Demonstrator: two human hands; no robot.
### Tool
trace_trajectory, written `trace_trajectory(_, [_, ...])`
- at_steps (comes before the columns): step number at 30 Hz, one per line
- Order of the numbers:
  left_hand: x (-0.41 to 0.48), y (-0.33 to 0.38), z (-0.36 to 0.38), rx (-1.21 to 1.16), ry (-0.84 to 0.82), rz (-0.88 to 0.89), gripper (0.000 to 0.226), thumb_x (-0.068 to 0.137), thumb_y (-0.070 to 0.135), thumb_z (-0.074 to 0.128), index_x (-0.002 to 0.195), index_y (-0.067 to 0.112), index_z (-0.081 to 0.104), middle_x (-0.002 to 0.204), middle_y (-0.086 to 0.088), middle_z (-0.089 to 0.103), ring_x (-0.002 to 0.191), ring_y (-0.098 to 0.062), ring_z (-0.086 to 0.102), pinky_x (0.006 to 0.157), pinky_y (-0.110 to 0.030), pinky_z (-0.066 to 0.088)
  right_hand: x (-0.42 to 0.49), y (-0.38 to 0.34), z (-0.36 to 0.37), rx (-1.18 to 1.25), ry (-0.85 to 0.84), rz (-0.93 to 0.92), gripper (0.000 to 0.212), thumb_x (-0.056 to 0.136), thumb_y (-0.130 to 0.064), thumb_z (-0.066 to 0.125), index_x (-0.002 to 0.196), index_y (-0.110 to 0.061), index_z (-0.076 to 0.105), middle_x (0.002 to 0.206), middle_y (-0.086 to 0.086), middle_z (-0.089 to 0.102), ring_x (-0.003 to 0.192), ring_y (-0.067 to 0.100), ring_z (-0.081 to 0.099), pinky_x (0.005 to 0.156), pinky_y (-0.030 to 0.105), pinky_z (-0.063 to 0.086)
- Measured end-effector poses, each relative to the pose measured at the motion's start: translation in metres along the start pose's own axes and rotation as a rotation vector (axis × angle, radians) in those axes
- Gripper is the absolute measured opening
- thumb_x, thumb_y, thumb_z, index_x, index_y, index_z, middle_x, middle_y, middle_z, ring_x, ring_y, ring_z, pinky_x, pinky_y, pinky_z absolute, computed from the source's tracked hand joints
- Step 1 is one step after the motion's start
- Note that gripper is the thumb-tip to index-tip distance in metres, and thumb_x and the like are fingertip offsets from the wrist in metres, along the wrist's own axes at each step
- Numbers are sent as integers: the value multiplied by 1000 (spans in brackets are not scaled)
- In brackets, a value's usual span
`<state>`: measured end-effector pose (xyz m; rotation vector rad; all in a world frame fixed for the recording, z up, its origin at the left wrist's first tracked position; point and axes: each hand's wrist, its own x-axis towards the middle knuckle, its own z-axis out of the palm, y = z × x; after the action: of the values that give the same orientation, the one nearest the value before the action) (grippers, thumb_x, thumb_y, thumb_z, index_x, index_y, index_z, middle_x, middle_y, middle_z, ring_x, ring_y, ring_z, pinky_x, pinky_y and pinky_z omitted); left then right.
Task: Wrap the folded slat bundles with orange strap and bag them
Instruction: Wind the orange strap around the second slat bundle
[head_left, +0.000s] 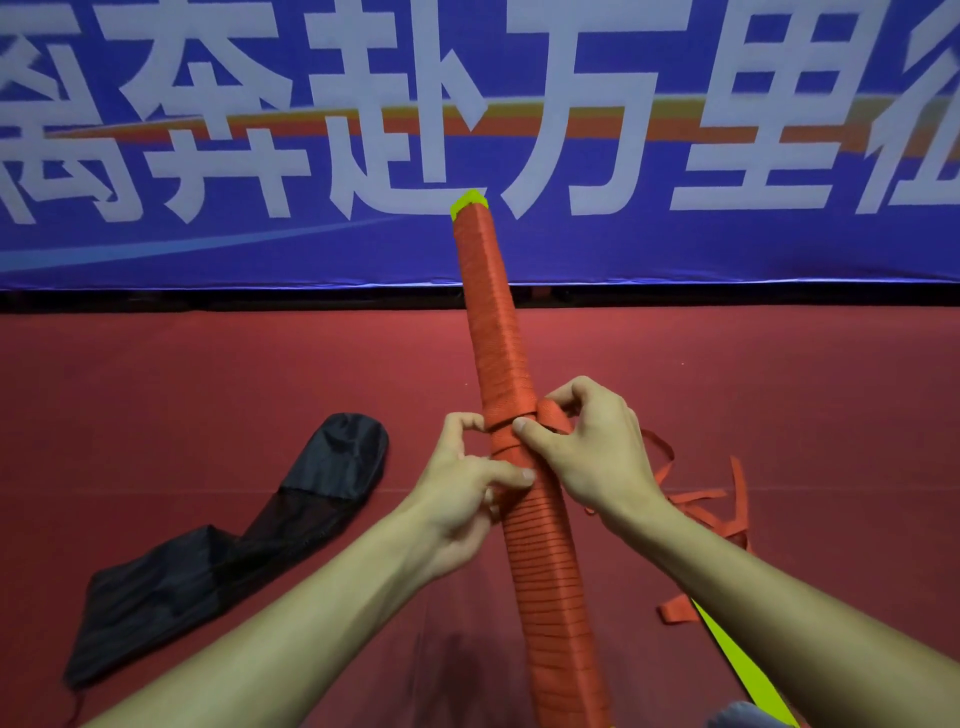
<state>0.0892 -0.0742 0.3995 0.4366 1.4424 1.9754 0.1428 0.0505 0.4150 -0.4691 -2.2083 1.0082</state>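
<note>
We are wrapping 1 bundle, nearly covered, tilted above the surface's near edge; left hand is gripping it, right hand is pinching strap against it; the bag is lying unfilled near the left edge

The blue banner at 12 o'clock has big white Chinese words: 奔赴万里. One more sign at its 9 o'clock end and one at its 3 o'clock end are cut off.
</note>
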Motion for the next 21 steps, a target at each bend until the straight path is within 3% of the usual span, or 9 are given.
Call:
trace_trajectory(3, [0, 1, -3, -13, 36, 33, 57, 80, -29, 54, 108, 17, 38, 79, -17, 67, 61, -23, 63, 56, -32, 55, 3, 3, 1, 22, -34, 0, 19, 80, -26, 77, 78, -20, 60, 74, -13, 61, 73, 5, 58, 67, 23, 43])
trace_trajectory(7, [0, -2, -5, 54, 84, 55, 62, 79, -28, 59, 116, 16, 37, 94, -23, 66, 69, -27, 68, 54, -34, 57, 4, 10, 7, 73, -58, 17, 20, 79, -21, 78, 76, -21, 57, 74, -10, 62, 74, 9, 60, 72, 32, 50])
trace_trajectory(11, [2, -3, -9, 144, 140, 76, 67, 77, -28, 62, 120, 18, 39, 95, -18, 64, 69, -24, 67, 52, -32, 55, 4, 14, 8, 175, -81, 3, 15, 80, -9, 75, 77, -15, 62, 68, -7, 62, 55, 1, 57, 55, 24, 49])
trace_trajectory(14, [3, -4, -8, 191, 146, 105, 68, 75, -27, 63, 119, 21, 44, 101, -19, 63, 70, -24, 68, 60, -38, 59, 4, 18, 14, 236, -108, 7, 19, 79, -4, 73, 75, -20, 64, 61, -9, 58, 56, 10, 55, 60, 44, 56])
trace_trajectory(21, [0, -3, -3, 232, 162, 160, 67, 74, -28, 62, 117, 22, 52, 98, -17, 65, 60, -16, 68, 57, -36, 56, 4, 16, 18, 297, -38, 5, 11, 65, -34, 65, 70, -26, 69, 75, 0, 65, 66, 20, 66, 70, 49, 57])
